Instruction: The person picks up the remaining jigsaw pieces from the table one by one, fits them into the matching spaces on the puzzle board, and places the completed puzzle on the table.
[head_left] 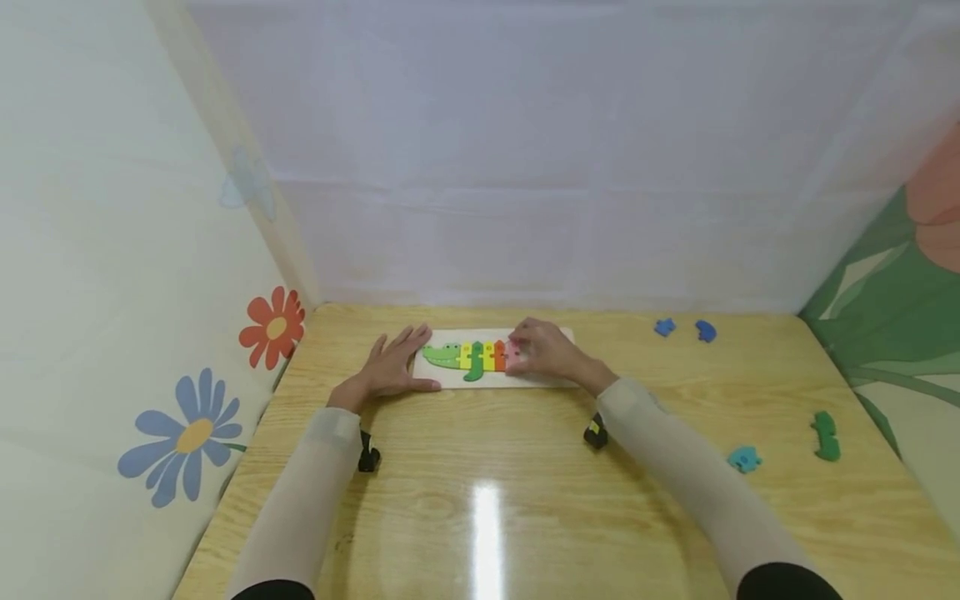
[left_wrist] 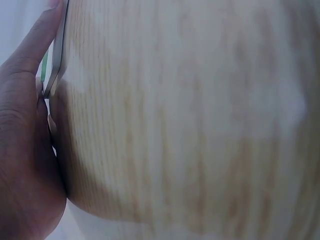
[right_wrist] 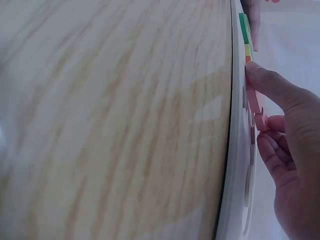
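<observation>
Board (head_left: 495, 382) lies flat near the back of the tabletop (head_left: 420, 517), long side running left to right. Left hand (head_left: 392, 365) is spread at the board's left end: fingers at the far corner, thumb along the near edge. Right hand (head_left: 550, 350) pinches the pink piece (head_left: 513, 356) between thumb and fingers, over the right part of the board. Pink piece is next to the orange piece (head_left: 499, 356); can't tell if it's fully seated, fingers cover part of it. Sequence on the board from the left: croc head (head_left: 442, 357), yellow piece, green leg (head_left: 476, 364) with its foot toward the near edge, second yellow piece, orange, pink. Loose on the tabletop, right of the board: two dark blue pieces (head_left: 664, 327) near the back, well apart from the board; light blue piece (head_left: 745, 459) closer to the person, beyond the right sleeve (head_left: 675, 450); green piece (head_left: 827, 436) near the right edge. Floral print (head_left: 194, 437) on the left wall.
</observation>
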